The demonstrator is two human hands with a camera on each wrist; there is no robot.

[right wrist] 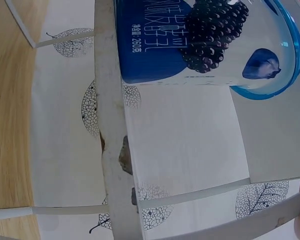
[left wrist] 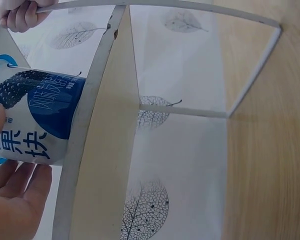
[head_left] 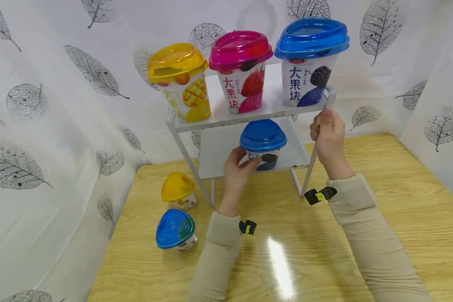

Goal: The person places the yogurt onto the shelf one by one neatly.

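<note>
My left hand point(head_left: 238, 171) holds a blue-lidded yogurt cup point(head_left: 263, 140) with a blackberry print, thumb on its front and fingers round its left side. The cup is upright at the front edge of the lower shelf point(head_left: 220, 151) of a small white two-tier rack; the left wrist view shows its base point(left wrist: 72, 107) right at the shelf edge. My right hand point(head_left: 329, 136) grips the rack's right front post point(head_left: 312, 161) just below the top shelf. In the right wrist view the same cup point(right wrist: 190, 45) fills the upper part.
On the top shelf point(head_left: 217, 94) stand a yellow-lidded cup point(head_left: 179, 82), a pink-lidded cup point(head_left: 241, 71) and a larger-looking blue-lidded cup point(head_left: 309, 61). Left of the rack, a yellow-lidded cup point(head_left: 178, 188) and a blue-lidded cup point(head_left: 175, 228) sit on the wooden table point(head_left: 143, 268). A leaf-print curtain point(head_left: 60, 126) hangs behind.
</note>
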